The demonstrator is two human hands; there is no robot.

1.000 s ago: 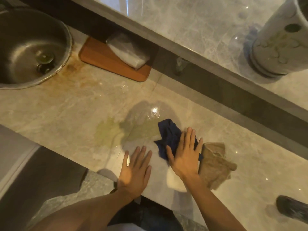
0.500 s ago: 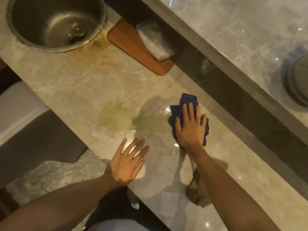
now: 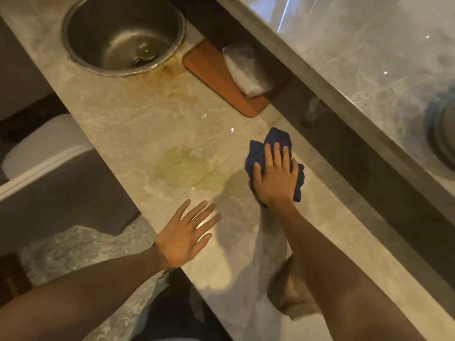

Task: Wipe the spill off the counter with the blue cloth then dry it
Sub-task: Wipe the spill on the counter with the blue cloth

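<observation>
Right hand [image 3: 275,179], fingers spread flat on blue cloth [image 3: 270,148], had slid it farther up bench [image 3: 123,124]; cloth lay at spill's [image 3: 187,168] three o'clock. Left hand [image 3: 187,232] splayed, empty. Spill mostly unwiped.

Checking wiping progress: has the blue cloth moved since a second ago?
Yes. The blue cloth slid away from the tan cloth, toward the back ledge.

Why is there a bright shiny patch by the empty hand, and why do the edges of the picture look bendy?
In the head view, a lamp's glare bounces off the glossy counter beside the left hand; the right hand casts a soft shadow over the yellowish spill; the wide-angle lens bows the counter's edges, and the tan cloth near the bottom looks blurry.
</observation>
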